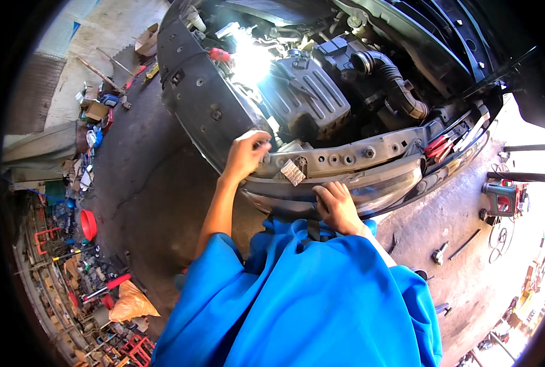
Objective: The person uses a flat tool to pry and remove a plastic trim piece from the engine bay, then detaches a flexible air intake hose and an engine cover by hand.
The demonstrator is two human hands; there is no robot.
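Note:
My left hand (246, 156) is raised at the front crossmember (346, 160) of a dark car, fingers curled; whatever they may hold is too blurred to make out. My right hand (338, 205) rests on the top edge of the bumper (385, 189), thumb apart, holding nothing. Between my hands a small silvery corrugated packet (293, 172) lies on the front edge. Beyond lie an engine cover (312, 95), a ribbed intake hose (401, 88) and a bright glare at the left. Red-handled pliers (437, 147) rest at the right of the crossmember.
The raised hood (517, 92) is at upper right. On the floor at right are a grey-and-red machine (502, 199), a bar and small tools. Along the left wall are cardboard boxes (96, 110), a red basin (89, 225), an orange sack (131, 306) and piled clutter.

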